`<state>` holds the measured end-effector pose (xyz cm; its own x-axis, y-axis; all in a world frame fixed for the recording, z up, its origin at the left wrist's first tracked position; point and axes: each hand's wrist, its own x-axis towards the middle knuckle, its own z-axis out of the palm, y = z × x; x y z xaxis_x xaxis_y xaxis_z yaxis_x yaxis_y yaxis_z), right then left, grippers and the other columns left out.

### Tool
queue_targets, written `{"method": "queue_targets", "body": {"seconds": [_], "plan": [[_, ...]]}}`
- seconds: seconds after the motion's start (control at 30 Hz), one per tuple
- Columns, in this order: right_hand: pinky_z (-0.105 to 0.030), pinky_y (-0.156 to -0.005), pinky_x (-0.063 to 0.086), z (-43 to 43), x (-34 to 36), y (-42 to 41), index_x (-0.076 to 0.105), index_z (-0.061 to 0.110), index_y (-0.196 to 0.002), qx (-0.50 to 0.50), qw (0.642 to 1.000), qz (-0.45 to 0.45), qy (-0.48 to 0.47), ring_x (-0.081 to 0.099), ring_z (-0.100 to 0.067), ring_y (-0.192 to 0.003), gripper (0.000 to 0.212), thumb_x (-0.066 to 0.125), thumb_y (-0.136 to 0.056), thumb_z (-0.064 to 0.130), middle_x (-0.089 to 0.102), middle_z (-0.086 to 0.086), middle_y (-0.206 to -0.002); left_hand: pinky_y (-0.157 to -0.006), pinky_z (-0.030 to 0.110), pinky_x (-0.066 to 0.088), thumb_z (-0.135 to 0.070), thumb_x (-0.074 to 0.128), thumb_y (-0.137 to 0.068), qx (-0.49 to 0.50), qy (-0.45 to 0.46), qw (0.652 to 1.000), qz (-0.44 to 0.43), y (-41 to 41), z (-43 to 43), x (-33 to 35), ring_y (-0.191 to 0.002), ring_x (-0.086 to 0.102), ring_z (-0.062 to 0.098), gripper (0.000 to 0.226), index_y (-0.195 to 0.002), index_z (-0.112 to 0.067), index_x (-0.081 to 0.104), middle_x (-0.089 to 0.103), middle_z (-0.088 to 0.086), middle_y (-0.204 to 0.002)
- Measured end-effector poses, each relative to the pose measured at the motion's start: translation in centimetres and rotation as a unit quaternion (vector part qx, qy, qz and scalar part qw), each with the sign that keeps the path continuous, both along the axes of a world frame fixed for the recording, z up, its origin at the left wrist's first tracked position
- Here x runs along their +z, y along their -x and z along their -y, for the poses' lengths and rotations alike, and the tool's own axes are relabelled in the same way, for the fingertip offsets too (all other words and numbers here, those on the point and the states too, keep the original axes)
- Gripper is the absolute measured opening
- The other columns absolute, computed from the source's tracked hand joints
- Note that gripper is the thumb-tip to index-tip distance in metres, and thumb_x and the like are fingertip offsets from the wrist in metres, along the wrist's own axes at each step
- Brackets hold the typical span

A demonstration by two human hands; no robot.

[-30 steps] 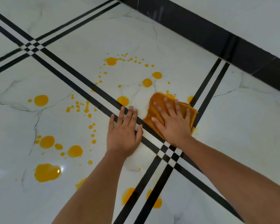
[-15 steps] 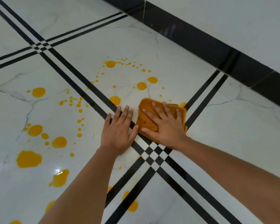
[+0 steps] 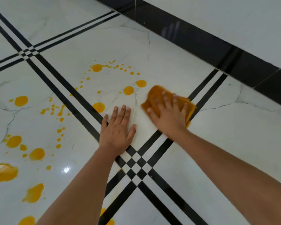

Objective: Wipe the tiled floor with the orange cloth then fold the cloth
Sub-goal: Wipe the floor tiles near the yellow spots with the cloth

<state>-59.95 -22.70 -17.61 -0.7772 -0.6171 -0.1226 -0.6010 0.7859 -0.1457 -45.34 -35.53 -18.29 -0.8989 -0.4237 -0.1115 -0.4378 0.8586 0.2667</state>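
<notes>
The orange cloth (image 3: 156,96) lies bunched on the white marble tiled floor (image 3: 177,75), near a pair of black stripes. My right hand (image 3: 170,116) presses flat on top of it with fingers spread, blurred by motion. My left hand (image 3: 118,130) rests palm down on the bare tile just left of the cloth, fingers together, holding nothing. Yellow-orange spills dot the floor: two round drops (image 3: 128,90) just left of the cloth, one drop (image 3: 99,107) beside my left fingertips, and larger puddles (image 3: 5,172) at the far left.
Black double stripes cross in a checkered patch (image 3: 136,164) below my hands. A black skirting band (image 3: 217,51) runs along the wall at the upper right. More spatter (image 3: 96,67) lies farther up the same tile.
My right hand has pushed the cloth up and to the right, away from the left hand, leaving clean tile between them. The left hand has stayed planted.
</notes>
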Motion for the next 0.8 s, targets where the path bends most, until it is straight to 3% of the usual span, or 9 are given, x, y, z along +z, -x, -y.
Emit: {"method": "queue_targets", "body": {"seconds": [0.1,0.23,0.4,0.5,0.57,0.63,0.7,0.73,0.8], "plan": [[-0.061,-0.111,0.003,-2.5,0.1,-0.3,0.009,0.046,-0.144,0.142,0.99,-0.012,-0.023,-0.005,-0.023,-0.145,0.069,-0.001,-0.08,0.072,-0.002,0.009,-0.158,-0.113,0.035,-0.012,-0.059,-0.011,-0.077,0.001,0.007,1.0,-0.005,-0.2,0.1,-0.1,-0.134,-0.024,0.004,0.069,-0.139,-0.03,-0.019,-0.021,-0.013,-0.147],[-0.063,-0.11,0.002,-0.3,0.5,2.0,0.011,0.041,-0.146,-0.068,0.997,0.02,-0.003,-0.004,-0.027,-0.145,0.061,0.011,-0.089,0.065,0.001,0.005,-0.158,-0.112,0.034,-0.013,-0.059,-0.01,-0.077,0.003,0.003,1.0,-0.002,-1.1,-0.7,0.0,-0.134,-0.024,0.005,0.071,-0.142,-0.029,-0.015,-0.02,-0.014,-0.147],[-0.063,-0.108,0.015,-6.4,0.2,-1.1,0.019,0.045,-0.142,0.254,0.967,-0.029,-0.012,0.015,-0.025,-0.143,0.067,0.004,-0.083,0.074,0.019,0.008,-0.155,-0.111,0.032,-0.012,-0.059,-0.008,-0.078,-0.01,0.005,1.0,-0.009,-1.7,-0.5,0.2,-0.134,-0.022,0.004,0.071,-0.143,-0.03,-0.013,-0.02,-0.014,-0.145],[-0.061,-0.111,0.006,-5.4,0.4,2.2,0.01,0.043,-0.145,-0.002,1.0,-0.002,-0.028,0.001,-0.024,-0.145,0.071,0.004,-0.082,0.075,0.004,0.008,-0.158,-0.11,0.032,-0.015,-0.058,-0.009,-0.079,-0.027,0.006,1.0,-0.002,-2.6,-1.4,0.2,-0.134,-0.024,0.004,0.066,-0.139,-0.031,-0.017,-0.02,-0.014,-0.146],[-0.062,-0.111,0.004,-4.3,0.4,-0.1,0.007,0.04,-0.146,-0.054,0.998,-0.011,-0.034,-0.003,-0.027,-0.145,0.067,0.007,-0.086,0.07,0.001,0.005,-0.158,-0.11,0.032,-0.017,-0.058,-0.009,-0.079,-0.03,0.001,1.0,-0.002,-2.9,-1.8,0.1,-0.134,-0.025,0.005,0.065,-0.139,-0.032,-0.018,-0.021,-0.014,-0.146],[-0.064,-0.109,0.011,-5.8,-0.1,-4.1,0.013,0.04,-0.145,0.105,0.994,-0.029,-0.009,0.006,-0.029,-0.144,0.065,0.007,-0.087,0.068,0.01,0.003,-0.157,-0.11,0.032,-0.016,-0.058,-0.008,-0.08,-0.027,0.0,1.0,-0.01,-3.0,-1.9,0.1,-0.134,-0.024,0.005,0.065,-0.139,-0.032,-0.018,-0.02,-0.014,-0.146],[-0.062,-0.105,0.019,-8.8,-0.2,-5.3,0.02,0.043,-0.143,0.277,0.96,-0.045,-0.01,0.02,-0.029,-0.141,0.063,0.008,-0.087,0.07,0.023,0.004,-0.154,-0.11,0.033,-0.015,-0.057,-0.008,-0.079,-0.036,0.004,0.999,-0.013,-3.4,-2.0,0.2,-0.134,-0.024,0.005,0.066,-0.139,-0.031,-0.016,-0.019,-0.014,-0.145],[-0.061,-0.105,0.02,-9.3,-0.1,-3.8,0.019,0.045,-0.142,0.286,0.957,-0.048,-0.022,0.021,-0.028,-0.141,0.065,0.006,-0.085,0.072,0.023,0.005,-0.154,-0.11,0.033,-0.014,-0.057,-0.008,-0.079,-0.042,0.009,0.999,-0.01,-3.8,-2.1,0.2,-0.134,-0.024,0.005,0.066,-0.139,-0.031,-0.016,-0.019,-0.014,-0.145],[-0.062,-0.11,0.012,-8.5,0.3,-1.3,0.008,0.045,-0.144,0.076,0.996,-0.034,-0.021,0.009,-0.027,-0.144,0.069,0.0,-0.082,0.074,0.01,0.006,-0.157,-0.112,0.034,-0.012,-0.057,-0.008,-0.08,-0.046,0.005,0.999,-0.007,-4.6,-2.4,0.1,-0.134,-0.023,0.006,0.066,-0.14,-0.031,-0.014,-0.018,-0.014,-0.146]]}}
